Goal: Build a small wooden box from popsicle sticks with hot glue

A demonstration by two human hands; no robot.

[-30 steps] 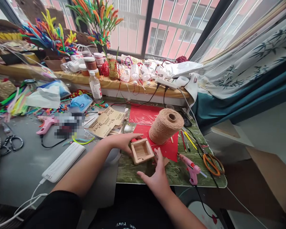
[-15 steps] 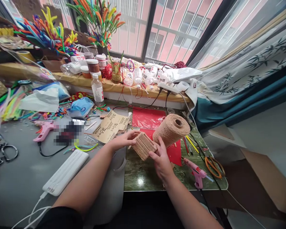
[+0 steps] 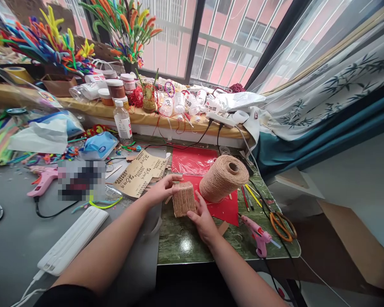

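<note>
Between my two hands is a small box wrapped in twine point(image 3: 184, 200), its ribbed side facing me. My left hand point(image 3: 164, 187) grips its upper left edge, fingers over the top. At its lower right, my right hand point(image 3: 205, 221) holds it with the thumb on the front and fingers behind. The box's far side and base are hidden. Just right of it, a big spool of jute twine point(image 3: 222, 179) stands tilted on red sheets point(image 3: 225, 211) in clear wrapping.
A pink glue gun point(image 3: 258, 234) and orange-handled scissors point(image 3: 283, 228) lie right. Sandpaper point(image 3: 142, 172), a white power bank point(image 3: 73, 238) and another pink glue gun point(image 3: 45, 181) are left. A bottle point(image 3: 123, 123) stands before the cluttered sill point(image 3: 192, 124).
My hands have turned the twine-wrapped box, so its side now faces me more upright. The whole view has shifted slightly, with the surroundings moving left in the picture.
</note>
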